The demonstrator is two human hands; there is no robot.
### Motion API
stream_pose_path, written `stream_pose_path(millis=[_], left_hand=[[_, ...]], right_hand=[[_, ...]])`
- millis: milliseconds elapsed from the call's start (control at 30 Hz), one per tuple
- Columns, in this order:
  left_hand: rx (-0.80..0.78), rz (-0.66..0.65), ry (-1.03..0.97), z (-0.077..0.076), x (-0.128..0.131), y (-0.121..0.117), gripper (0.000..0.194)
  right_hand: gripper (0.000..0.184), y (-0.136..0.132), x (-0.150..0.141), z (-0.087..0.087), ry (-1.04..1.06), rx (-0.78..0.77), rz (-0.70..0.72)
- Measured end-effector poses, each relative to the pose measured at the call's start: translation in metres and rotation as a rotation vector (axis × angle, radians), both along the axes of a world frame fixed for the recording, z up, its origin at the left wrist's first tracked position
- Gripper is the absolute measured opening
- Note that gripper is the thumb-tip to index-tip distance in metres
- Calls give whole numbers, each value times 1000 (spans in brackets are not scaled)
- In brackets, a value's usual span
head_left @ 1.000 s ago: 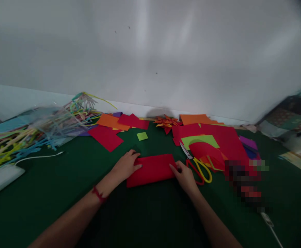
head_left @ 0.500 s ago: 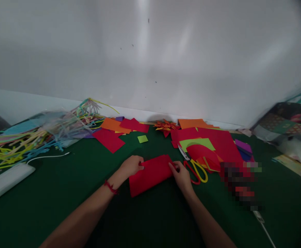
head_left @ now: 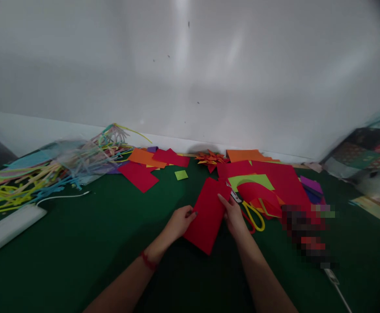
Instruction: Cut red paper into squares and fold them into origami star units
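A red sheet of paper, apparently folded, is held tilted between my two hands above the green table. My left hand pinches its left edge, thumb on top. On the right edge, my right hand grips the paper with the thumb on its face and the other fingers mostly hidden. Just beyond my right hand lie scissors with yellow and red handles, their blades partly covered by my hand and the paper.
Red paper sheets, a lime sheet and a folded-paper flower lie toward the wall. Pipe cleaners in plastic spread at left, behind a white power strip. A small green square sits mid-table.
The red paper has turned from lying crosswise to a steep, near-upright slant and shifted right. My left hand has moved right and slightly nearer with it; the right hand has shifted slightly.
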State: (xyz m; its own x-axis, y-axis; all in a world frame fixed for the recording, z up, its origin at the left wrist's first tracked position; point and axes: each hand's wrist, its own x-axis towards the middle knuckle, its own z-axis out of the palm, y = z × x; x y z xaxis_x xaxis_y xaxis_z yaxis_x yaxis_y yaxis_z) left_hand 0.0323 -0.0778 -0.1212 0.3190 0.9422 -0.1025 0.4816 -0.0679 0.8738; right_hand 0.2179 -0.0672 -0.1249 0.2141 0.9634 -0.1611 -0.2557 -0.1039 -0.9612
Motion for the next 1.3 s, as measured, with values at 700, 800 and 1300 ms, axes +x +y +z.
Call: stream_pose_path(millis=[700,800,1300], left_hand=[[157,50,-285,90,-8,57,24],[189,151,-344,105,-8,58,28],[192,178,-495,114,-12,48,14]], right_hand=[[30,26,-12,91,-56,138,122],[29,24,-13,106,-66,193,135],[33,6,-14,122,-176,198,223]])
